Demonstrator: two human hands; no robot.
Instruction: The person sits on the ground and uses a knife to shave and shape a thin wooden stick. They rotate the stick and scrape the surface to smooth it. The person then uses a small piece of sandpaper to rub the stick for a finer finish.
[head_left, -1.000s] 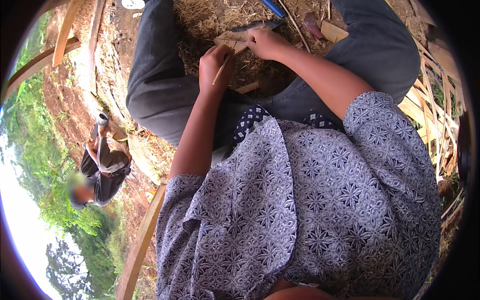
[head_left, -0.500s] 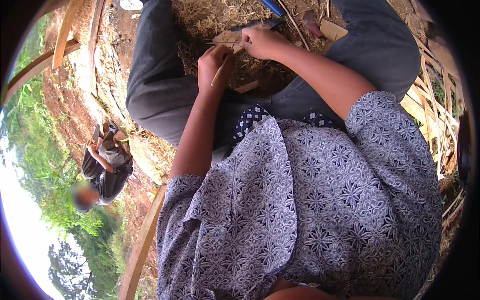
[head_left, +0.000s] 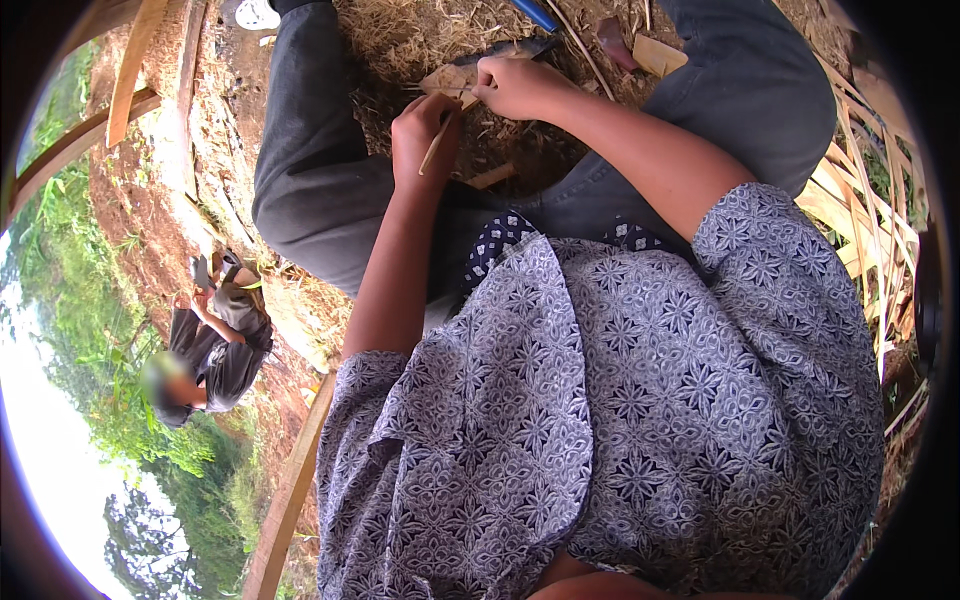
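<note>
My left hand point(head_left: 422, 132) is closed around a thin, pale wooden stick point(head_left: 436, 146), which slants down along the wrist. Just to its right, my right hand point(head_left: 522, 88) is closed in a pinch, fingertips almost meeting the left hand's. Between the two hands runs a thin, dark sliver; whether it is a blade or part of a stick I cannot make out. Under and beyond the fingers lies a flat, light-brown piece of wood point(head_left: 447, 80) on the ground, with a dark flat thing point(head_left: 520, 47) at its far side.
A blue cylindrical thing point(head_left: 536, 14) lies beyond my hands, beside a long thin stick point(head_left: 583, 50). Shavings point(head_left: 400, 40) litter the ground between my bent legs. Long pale strips point(head_left: 860, 220) are heaped at right. At left, wooden posts point(head_left: 285, 500) stand near another seated person point(head_left: 225, 335).
My right hand has come slightly closer to the left, narrowing the gap between the fingertips. The whole view has shifted a little. At left, the other person's posture has changed slightly.
</note>
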